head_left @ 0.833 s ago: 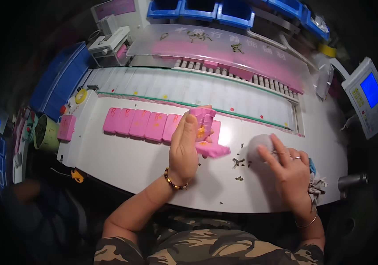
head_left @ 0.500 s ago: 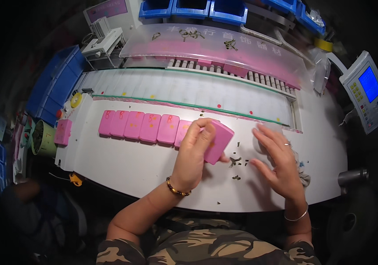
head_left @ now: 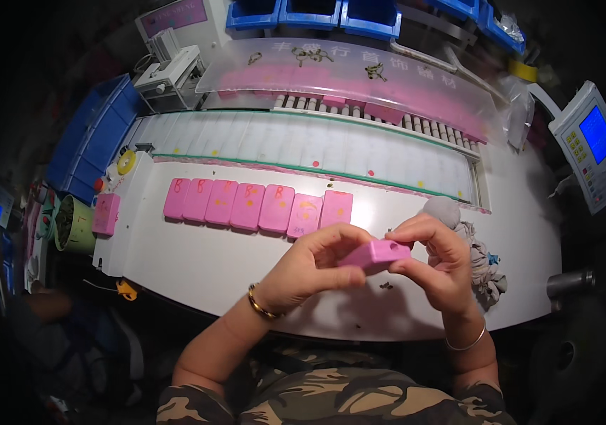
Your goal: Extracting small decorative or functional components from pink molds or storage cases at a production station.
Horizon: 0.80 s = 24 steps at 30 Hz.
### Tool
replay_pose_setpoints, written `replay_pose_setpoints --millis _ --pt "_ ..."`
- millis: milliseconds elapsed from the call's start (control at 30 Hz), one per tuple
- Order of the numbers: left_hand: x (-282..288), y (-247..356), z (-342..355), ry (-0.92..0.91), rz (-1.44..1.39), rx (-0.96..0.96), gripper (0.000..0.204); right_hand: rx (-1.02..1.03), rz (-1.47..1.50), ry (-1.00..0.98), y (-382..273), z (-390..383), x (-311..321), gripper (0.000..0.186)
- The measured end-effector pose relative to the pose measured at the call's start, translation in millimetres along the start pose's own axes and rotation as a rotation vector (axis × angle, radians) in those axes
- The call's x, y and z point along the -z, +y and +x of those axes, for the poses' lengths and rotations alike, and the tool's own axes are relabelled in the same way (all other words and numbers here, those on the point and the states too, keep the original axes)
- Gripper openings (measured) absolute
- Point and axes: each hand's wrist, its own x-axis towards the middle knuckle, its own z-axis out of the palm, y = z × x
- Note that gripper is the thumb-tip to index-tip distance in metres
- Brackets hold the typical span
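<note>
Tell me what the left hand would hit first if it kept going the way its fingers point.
The left hand points toward the person's right, gripping the pink block. Straight on, it would likely meet the right hand holding the block's other end; depth is hard to judge.

Left hand (head_left: 310,265) and right hand (head_left: 436,265) pinching a small pink block (head_left: 375,255) above the white table (head_left: 196,258), row of pink blocks (head_left: 257,207) behind, grey rag (head_left: 476,251) just right, tiny dark bits, perhaps screws (head_left: 386,285), beneath.
</note>
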Motion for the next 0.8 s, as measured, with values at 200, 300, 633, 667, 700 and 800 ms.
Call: replay_pose_setpoints --millis 200,300,633,667,700,800 --pt "21.9 39.2 21.1 -0.091 0.100 0.209 0.048 -0.211 0.177 0.023 0.1 28.8 -8.3 0.046" --pt "61.7 45.3 45.8 0.299 0.764 0.027 0.036 -0.141 -0.210 -0.094 14.5 35.6 -10.5 0.067" --pt "164.8 50.7 86.9 0.751 1.850 -0.304 0.038 -0.008 -0.598 -0.312 54.1 40.9 -46.5 0.087" --pt "162.6 51.0 87.9 0.787 1.972 -0.436 0.035 -0.013 -0.599 -0.312 54.6 40.1 -44.3 0.087" --pt "157.9 49.1 87.5 0.784 1.969 -0.435 0.035 0.004 -0.577 -0.264 52.2 39.6 -41.2 0.086" --pt "109.9 41.9 73.9 0.525 1.321 -0.333 0.038 0.047 -0.505 -0.166 43.4 36.0 -27.2 0.085"
